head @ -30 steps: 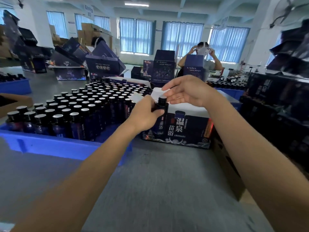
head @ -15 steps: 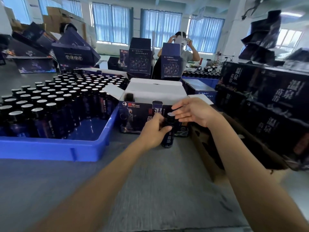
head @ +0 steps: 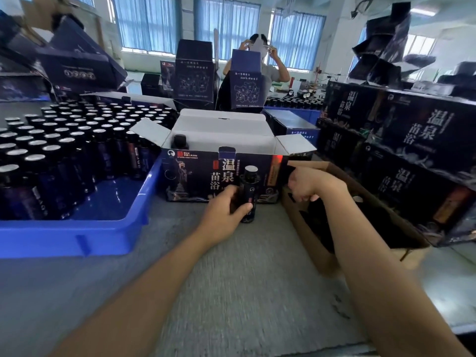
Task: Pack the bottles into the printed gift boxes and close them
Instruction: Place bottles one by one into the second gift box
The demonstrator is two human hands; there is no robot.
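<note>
A dark bottle [head: 249, 193] with a black cap stands upright on the grey table, just in front of the open printed gift box [head: 195, 176]. My left hand [head: 222, 215] grips the bottle's lower part from the left. The box's white flaps are spread open, and one bottle's cap [head: 179, 140] shows inside at its left end. My right hand [head: 310, 185] hangs with curled fingers over the near corner of a brown cardboard box [head: 304, 222], apart from the bottle. What its fingers hold, if anything, is hidden.
A blue crate [head: 77, 237] full of several capped bottles fills the left side. Stacked printed gift boxes [head: 412, 150] wall off the right. More boxes [head: 195, 76] and a seated person [head: 273, 70] are beyond the open box. Bare grey tabletop [head: 231, 292] lies near me.
The bottle came down from above the gift box to the table in front of it. My right hand left the bottle's cap and moved right to the cardboard box.
</note>
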